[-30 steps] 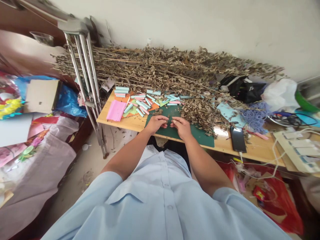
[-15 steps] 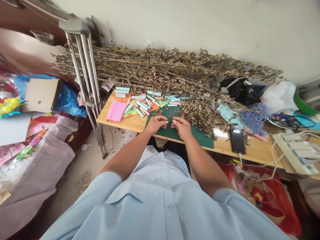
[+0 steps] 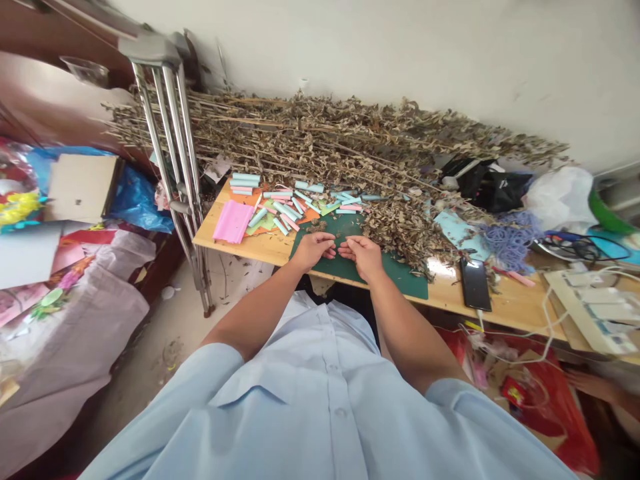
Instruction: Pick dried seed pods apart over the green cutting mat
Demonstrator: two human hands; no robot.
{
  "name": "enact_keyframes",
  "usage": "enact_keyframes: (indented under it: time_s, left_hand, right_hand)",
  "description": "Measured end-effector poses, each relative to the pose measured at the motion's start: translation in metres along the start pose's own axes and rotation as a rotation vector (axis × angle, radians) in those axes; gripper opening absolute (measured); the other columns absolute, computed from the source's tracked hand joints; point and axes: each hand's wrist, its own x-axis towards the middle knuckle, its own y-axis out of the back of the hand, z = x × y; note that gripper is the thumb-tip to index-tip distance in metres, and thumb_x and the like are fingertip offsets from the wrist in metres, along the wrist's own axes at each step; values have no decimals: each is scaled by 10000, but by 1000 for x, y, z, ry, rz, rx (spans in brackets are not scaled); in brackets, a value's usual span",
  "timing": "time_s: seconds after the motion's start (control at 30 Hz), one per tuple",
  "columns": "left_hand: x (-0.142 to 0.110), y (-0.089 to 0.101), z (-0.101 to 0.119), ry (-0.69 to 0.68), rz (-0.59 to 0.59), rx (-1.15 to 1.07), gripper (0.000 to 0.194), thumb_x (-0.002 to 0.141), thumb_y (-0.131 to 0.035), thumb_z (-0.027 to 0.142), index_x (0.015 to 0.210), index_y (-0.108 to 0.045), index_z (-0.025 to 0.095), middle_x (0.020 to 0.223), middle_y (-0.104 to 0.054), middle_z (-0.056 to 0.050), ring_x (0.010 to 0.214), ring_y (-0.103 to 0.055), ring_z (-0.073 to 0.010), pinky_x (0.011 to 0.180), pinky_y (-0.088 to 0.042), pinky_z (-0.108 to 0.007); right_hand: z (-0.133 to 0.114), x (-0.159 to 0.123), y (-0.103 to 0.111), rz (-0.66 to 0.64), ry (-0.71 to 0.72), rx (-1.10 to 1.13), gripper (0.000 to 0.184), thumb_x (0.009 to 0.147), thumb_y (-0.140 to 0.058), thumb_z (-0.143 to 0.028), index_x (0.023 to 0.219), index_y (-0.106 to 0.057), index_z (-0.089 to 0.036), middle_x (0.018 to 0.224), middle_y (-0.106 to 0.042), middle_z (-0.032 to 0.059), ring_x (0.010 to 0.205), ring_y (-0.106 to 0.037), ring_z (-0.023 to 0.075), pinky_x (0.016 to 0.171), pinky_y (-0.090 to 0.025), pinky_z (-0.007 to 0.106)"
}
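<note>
Both hands are close together over the near part of a green cutting mat (image 3: 345,268). My left hand (image 3: 314,251) is closed, thumb and fingertips pinched; whatever is between them is too small to make out. Facing it, my right hand (image 3: 362,256) is also pinched, its contents hidden. A narrow gap separates the fingertips. Just beyond my right hand lies a heap of crumbled dried leaves (image 3: 400,230), partly on the mat. A smaller leaf clump (image 3: 316,225) sits past my left hand. Pale blue and pink paper rolls (image 3: 287,212) are scattered to the left.
Dried leafy stalks (image 3: 310,133) line the wall. Pink paper (image 3: 233,222) lies on the table's left end, beside crutches (image 3: 173,133). On the right are a phone (image 3: 475,284), purple yarn (image 3: 515,237) and a power strip (image 3: 595,307). Another person's arm (image 3: 600,387) shows low right, beside a red bag (image 3: 575,427).
My right hand has shifted slightly left, towards my left hand, which stays nearly still. Another person's arm has come into view at the lower right.
</note>
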Motion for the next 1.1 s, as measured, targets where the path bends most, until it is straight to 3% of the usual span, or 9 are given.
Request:
enact_keyframes:
  time_s: [0.27,0.43,0.63,0.83,1.1]
  left_hand:
    - [-3,-1,6,7,-7,-16,153,909,-689,181,1024,-645,90,804,-704,-46,624,-711,-129,625,-613,-272]
    - [-4,0,6,7,-15,-29,184,912,-676,161,1082,-662,94,818,-712,-47,633,-713,-127,641,-614,-273]
    - [-2,0,5,14,-10,-23,168,909,-670,157,1061,-674,85,820,-717,-58,638,-719,-133,639,-613,-266]
    - [-2,1,4,19,-5,-20,186,903,-696,188,1057,-672,87,815,-720,-63,641,-720,-136,647,-615,-275]
    - [-3,-1,7,26,2,-17,151,896,-676,137,1039,-671,87,786,-710,-47,624,-716,-137,630,-615,-275]
  right_hand:
    - [-4,-3,-2,-18,0,4,309,771,-837,-394,968,-710,-193,771,-773,23,666,-759,165,649,-658,279]
    - [-5,-5,-4,24,4,-46,349,773,-831,-475,872,-683,-175,681,-739,22,546,-714,156,539,-628,262]
    - [-7,-6,-7,73,25,-81,484,772,-766,-652,784,-611,-194,490,-566,-57,375,-583,130,302,-451,209]
    - [-10,-5,-10,40,12,-62,519,798,-703,-710,727,-531,-226,450,-465,-87,349,-533,113,245,-309,185]
    - [-10,-6,-8,49,39,-103,343,721,-810,-491,770,-685,-175,603,-661,-13,429,-605,122,394,-531,236]
